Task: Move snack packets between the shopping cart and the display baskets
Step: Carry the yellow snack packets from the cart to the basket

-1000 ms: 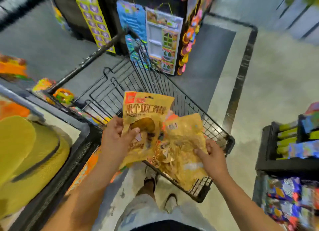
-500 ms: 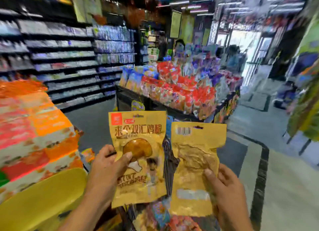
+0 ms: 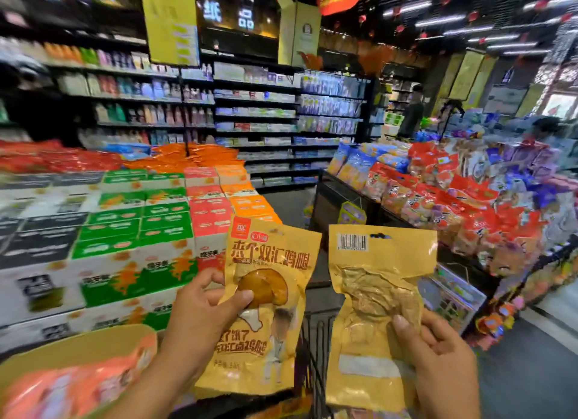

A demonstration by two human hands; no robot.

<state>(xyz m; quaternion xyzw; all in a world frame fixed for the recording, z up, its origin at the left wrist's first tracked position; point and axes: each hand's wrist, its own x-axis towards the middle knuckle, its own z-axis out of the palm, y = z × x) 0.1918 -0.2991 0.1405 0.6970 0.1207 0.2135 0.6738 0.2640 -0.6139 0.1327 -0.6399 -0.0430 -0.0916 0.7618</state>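
My left hand (image 3: 200, 321) grips a yellow snack packet (image 3: 269, 324) by its left edge, printed front facing me with a chicken-leg picture. Beside it, my right hand (image 3: 438, 356) holds a second yellow packet (image 3: 375, 299) by its lower right, its back with a barcode facing me. Both packets stand upright, side by side and apart, above the black wire shopping cart (image 3: 316, 353), of which only a strip shows between them. A yellow display basket (image 3: 81, 343) with orange packets lies at the bottom left, below my left forearm.
Stacked green, orange and white cartons (image 3: 140, 228) fill the left. A black display table (image 3: 344, 199) heaped with red and blue snack bags stands on the right. Shelves line the back, and a person (image 3: 413, 112) stands far off. Grey floor runs between the displays.
Both hands lifted the two packets out of the cart and hold them upright. My view rose from the cart to the store aisle and swung somewhat left.
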